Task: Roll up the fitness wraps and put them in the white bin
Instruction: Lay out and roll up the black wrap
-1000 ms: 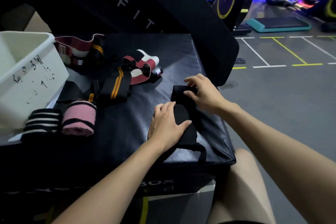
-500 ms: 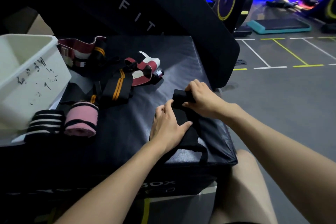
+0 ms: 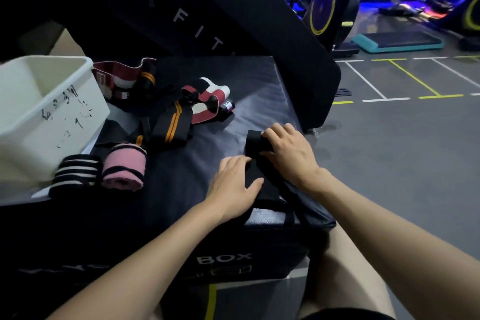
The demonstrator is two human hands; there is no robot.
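Note:
A black wrap [image 3: 255,149] lies on the black padded box [image 3: 181,189] near its right front corner, its far end rolled over. My right hand [image 3: 288,153] curls its fingers round that rolled end. My left hand [image 3: 233,182] presses flat on the wrap's near stretch, fingers straight. The wrap's thin loop [image 3: 288,212] hangs over the box's front edge. The white bin [image 3: 44,112] stands at the left. Two rolled wraps, a black-and-white striped one [image 3: 75,174] and a pink one [image 3: 124,166], lie in front of the bin.
Unrolled wraps lie in a heap behind: a black one with orange stripes [image 3: 171,122], a red-and-white one [image 3: 207,104], another red-and-white band [image 3: 122,75] beside the bin. A black padded panel [image 3: 233,21] leans behind the box. Grey gym floor [image 3: 402,150] and machines at the right.
My right hand has rolled the far end of the black wrap a bit toward me. The left hand stays pressed on the wrap.

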